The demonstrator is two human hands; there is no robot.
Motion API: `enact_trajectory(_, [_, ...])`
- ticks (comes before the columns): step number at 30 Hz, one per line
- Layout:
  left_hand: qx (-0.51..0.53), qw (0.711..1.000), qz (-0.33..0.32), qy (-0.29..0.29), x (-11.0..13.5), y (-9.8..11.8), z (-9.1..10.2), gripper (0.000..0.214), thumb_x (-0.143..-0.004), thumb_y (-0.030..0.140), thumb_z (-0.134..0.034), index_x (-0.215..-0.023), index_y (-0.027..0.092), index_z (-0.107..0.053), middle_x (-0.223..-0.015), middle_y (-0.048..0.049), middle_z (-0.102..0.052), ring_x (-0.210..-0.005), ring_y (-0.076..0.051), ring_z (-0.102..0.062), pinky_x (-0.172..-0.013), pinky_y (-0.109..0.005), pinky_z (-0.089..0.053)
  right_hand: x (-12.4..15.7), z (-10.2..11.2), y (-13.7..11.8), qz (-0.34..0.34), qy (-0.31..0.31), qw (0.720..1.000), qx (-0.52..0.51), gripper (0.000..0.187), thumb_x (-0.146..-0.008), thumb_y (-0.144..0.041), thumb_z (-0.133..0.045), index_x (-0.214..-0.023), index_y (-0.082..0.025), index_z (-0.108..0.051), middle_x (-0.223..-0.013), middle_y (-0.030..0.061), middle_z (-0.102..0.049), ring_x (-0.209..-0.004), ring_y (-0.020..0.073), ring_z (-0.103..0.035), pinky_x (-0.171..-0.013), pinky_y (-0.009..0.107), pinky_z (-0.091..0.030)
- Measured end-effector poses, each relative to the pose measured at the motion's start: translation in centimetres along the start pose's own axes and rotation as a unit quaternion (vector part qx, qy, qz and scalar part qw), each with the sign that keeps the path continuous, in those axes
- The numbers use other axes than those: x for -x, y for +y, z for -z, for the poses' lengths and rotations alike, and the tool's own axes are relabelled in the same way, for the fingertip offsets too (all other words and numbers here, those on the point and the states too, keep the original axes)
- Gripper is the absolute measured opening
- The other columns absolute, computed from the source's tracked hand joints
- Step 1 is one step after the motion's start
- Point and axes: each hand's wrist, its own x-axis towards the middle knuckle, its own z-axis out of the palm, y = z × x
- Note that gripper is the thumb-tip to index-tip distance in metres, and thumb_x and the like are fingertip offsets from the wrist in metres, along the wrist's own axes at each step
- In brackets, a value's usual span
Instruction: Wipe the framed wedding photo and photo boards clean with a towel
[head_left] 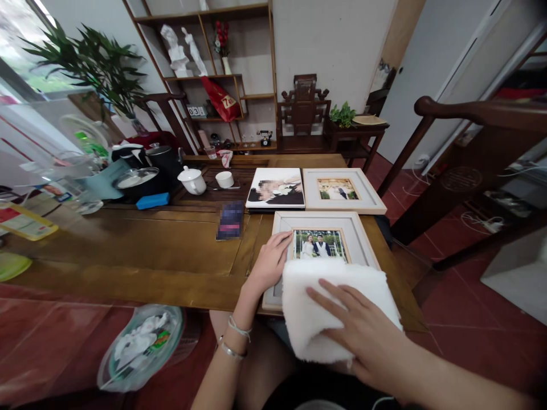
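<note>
A light wooden picture frame [370, 242] with a photo of a couple lies at the table's near edge. My left hand [270, 263] rests on the left side of this frame, its fingers stretched out flat toward the photo. A fluffy white cloth [301, 290] covers the lower right of the frame and hangs over its near edge. My right hand [356, 319] is on the cloth, fingers spread over its top and the thumb side at a fold. Beyond it lie a second framed photo [371, 196] and a photo album [277, 176] with a picture cover.
On the wooden table [179, 250] lie a dark phone-like object [229, 221], blurred out, and a blue block [152, 200]. A white lidded cup [192, 180] and a small white cup [224, 180] stand behind. Below left is a lined trash bin [143, 347]; a wooden chair [465, 142] stands right.
</note>
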Motion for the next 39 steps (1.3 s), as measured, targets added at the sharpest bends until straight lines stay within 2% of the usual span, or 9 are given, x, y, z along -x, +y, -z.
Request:
enact_trajectory(9, [-0.008, 1.000, 0.004, 0.006, 0.1, 0.1, 0.0, 0.041, -0.093, 0.015, -0.035, -0.131, 0.020, -0.050, -0.139, -0.0091, -0.049, -0.130, -0.022, -0.042, -0.107, -0.044, -0.038, -4.5, 0.9, 9.0, -0.095, 0.111, 0.975, 0.169, 0.060, -0.068, -0.009, -0.066, -0.125, -0.025, -0.057, -0.150, 0.0113, -0.033, -0.139, 0.0365, -0.021, -0.110, 0.060, -0.016])
enact_trajectory(15, [-0.006, 1.000, -0.002, 0.009, 0.1, 0.2, 0.1, 0.042, -0.093, 0.015, -0.035, -0.131, 0.022, -0.050, -0.137, -0.0093, -0.050, -0.130, -0.022, -0.042, -0.107, -0.045, -0.037, -7.6, 2.8, 14.4, -0.053, 0.116, 0.969, 0.210, 0.061, -0.071, -0.003, -0.058, -0.128, -0.023, -0.053, -0.153, 0.0084, -0.028, -0.142, 0.0326, -0.013, -0.112, 0.059, -0.012])
enact_trajectory(19, [-0.004, 1.000, -0.003, 0.013, 0.2, 0.0, -0.1, 0.043, -0.093, 0.014, -0.035, -0.132, 0.023, -0.050, -0.138, -0.0090, -0.050, -0.130, -0.022, -0.042, -0.107, -0.045, -0.038, -7.2, 2.4, 12.0, -0.049, 0.079, 0.986, 0.140, 0.063, -0.073, -0.004, -0.053, -0.131, -0.026, -0.052, -0.152, 0.0071, -0.032, -0.141, 0.0338, -0.015, -0.109, 0.062, -0.016])
enact_trajectory(22, [-0.005, 1.000, -0.003, 0.011, 0.1, -0.1, -0.2, 0.045, -0.092, 0.013, -0.034, -0.133, 0.024, -0.049, -0.139, -0.0083, -0.049, -0.131, -0.022, -0.041, -0.107, -0.044, -0.037, -5.3, 0.9, 6.9, -0.061, 0.042, 0.992, 0.099, 0.055, -0.074, -0.011, -0.058, -0.127, -0.024, -0.057, -0.150, 0.0115, -0.034, -0.139, 0.0397, -0.019, -0.107, 0.066, -0.016])
enact_trajectory(24, [-0.004, 1.000, 0.000, 0.004, 0.1, -0.2, -0.1, 0.046, -0.091, 0.012, -0.034, -0.133, 0.024, -0.048, -0.139, -0.0078, -0.048, -0.131, -0.022, -0.040, -0.108, -0.044, -0.037, -3.7, -0.2, 3.3, -0.016, 0.004, 0.997, 0.074, 0.052, -0.074, -0.019, -0.064, -0.125, -0.024, -0.059, -0.151, 0.0124, -0.031, -0.139, 0.0413, -0.017, -0.107, 0.066, -0.016])
enact_trajectory(27, [0.000, 1.000, 0.001, -0.009, 0.0, -0.1, 0.0, 0.047, -0.091, 0.011, -0.035, -0.134, 0.023, -0.047, -0.140, -0.0073, -0.047, -0.131, -0.022, -0.039, -0.109, -0.044, -0.036, -2.0, -1.1, -0.2, 0.037, 0.012, 0.998, 0.049, 0.047, -0.074, -0.030, -0.067, -0.121, -0.023, -0.061, -0.155, 0.0123, -0.021, -0.140, 0.0404, -0.011, -0.109, 0.064, -0.014])
enact_trajectory(30, [-0.001, 1.000, 0.003, -0.010, 0.1, -0.1, 0.0, 0.046, -0.091, 0.011, -0.034, -0.134, 0.022, -0.048, -0.140, -0.0081, -0.048, -0.131, -0.022, -0.039, -0.109, -0.044, -0.036, -2.2, -0.7, 0.3, 0.010, 0.017, 0.998, 0.060, 0.046, -0.076, -0.025, -0.065, -0.122, -0.023, -0.060, -0.153, 0.0117, -0.027, -0.140, 0.0376, -0.017, -0.110, 0.061, -0.018])
enact_trajectory(36, [0.019, 1.000, -0.003, 0.020, 0.3, -0.2, -0.3, 0.044, -0.092, 0.013, -0.034, -0.132, 0.024, -0.050, -0.139, -0.0084, -0.049, -0.131, -0.022, -0.040, -0.109, -0.046, -0.036, -5.4, 1.5, 6.7, -0.129, 0.056, 0.978, 0.154, 0.045, -0.074, -0.009, -0.056, -0.118, -0.018, -0.064, -0.146, 0.0143, -0.040, -0.136, 0.0371, -0.030, -0.107, 0.059, -0.025])
enact_trajectory(39, [0.055, 0.998, 0.014, 0.042, 0.3, -0.1, -0.4, 0.041, -0.093, 0.016, -0.035, -0.130, 0.023, -0.052, -0.138, -0.0080, -0.051, -0.131, -0.022, -0.042, -0.110, -0.046, -0.035, -6.7, 1.9, 6.7, -0.131, 0.063, 0.975, 0.169, 0.045, -0.075, -0.011, -0.055, -0.118, -0.016, -0.063, -0.143, 0.0164, -0.043, -0.134, 0.0377, -0.032, -0.106, 0.058, -0.027])
